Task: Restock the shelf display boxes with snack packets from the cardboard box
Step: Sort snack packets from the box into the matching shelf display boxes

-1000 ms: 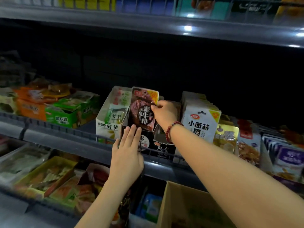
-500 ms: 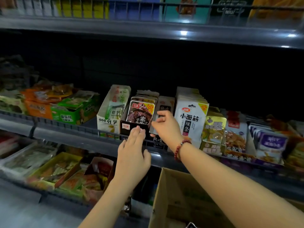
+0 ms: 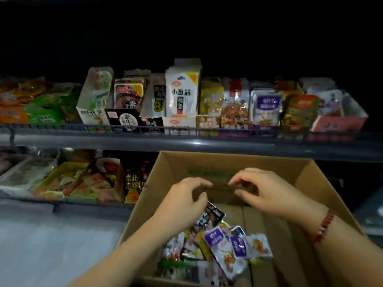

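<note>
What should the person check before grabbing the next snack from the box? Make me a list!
1. Cardboard box open and within reach: ok.
2. Snack packets left inside: ok, a pile at the near end.
3. Left hand free: ok, fingers curled over the box, holding nothing.
4. Right hand free: cannot tell, fingertips blurred.
5. Room in the black display box on the shelf: cannot tell, packets already stand in it.

Brown cardboard box [image 3: 306, 177] with green print, purple-and-white snack packets [image 3: 230, 245], red bead bracelet [image 3: 325, 226], black-and-white display box [image 3: 124, 119]
</note>
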A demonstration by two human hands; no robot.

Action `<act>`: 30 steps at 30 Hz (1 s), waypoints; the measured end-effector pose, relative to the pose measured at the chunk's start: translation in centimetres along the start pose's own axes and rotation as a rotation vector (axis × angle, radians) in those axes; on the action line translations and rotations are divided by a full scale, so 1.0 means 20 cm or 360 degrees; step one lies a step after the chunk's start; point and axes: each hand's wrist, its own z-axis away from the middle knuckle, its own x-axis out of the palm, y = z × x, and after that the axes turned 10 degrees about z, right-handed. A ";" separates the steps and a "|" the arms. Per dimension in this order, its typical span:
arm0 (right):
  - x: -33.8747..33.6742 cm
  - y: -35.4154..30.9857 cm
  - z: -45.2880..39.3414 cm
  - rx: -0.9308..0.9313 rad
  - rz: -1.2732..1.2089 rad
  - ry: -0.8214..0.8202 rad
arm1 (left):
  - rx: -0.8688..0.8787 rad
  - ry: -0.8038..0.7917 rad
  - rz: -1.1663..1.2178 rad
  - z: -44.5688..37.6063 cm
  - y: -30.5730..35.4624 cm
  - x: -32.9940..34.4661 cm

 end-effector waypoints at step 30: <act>0.21 0.63 0.50 0.0376 0.0306 0.0088 | -0.0926 -0.0681 -0.0161 -0.34 -0.79 0.80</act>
